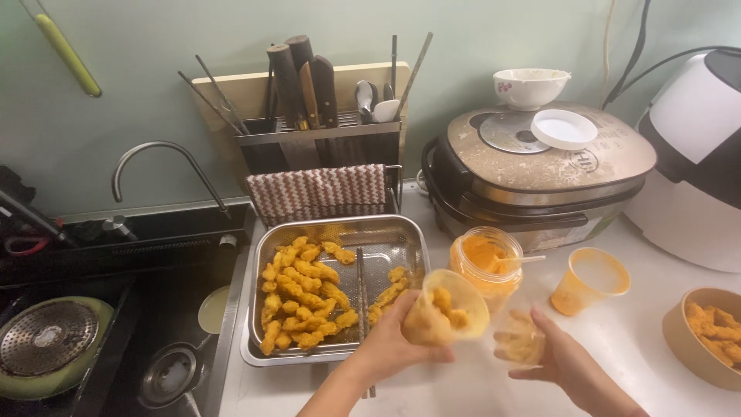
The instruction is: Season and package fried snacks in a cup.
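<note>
Left hand: the left hand (394,344) wraps its fingers around a clear plastic cup (446,316) tilted on its side, fried golden pieces inside, just off the steel tray's (401,232) front right corner.
Right hand: the right hand (552,355), blurred, pinches a battered piece (519,341) at its fingertips, just beside the cup's mouth.
Counter: an open sauce jar (486,266) and an orange cup (588,279) stand behind, a bowl (679,340) at the right edge.
Handling: judged best with the cup's mouth kept angled up, pieces dropped in gently.
</note>
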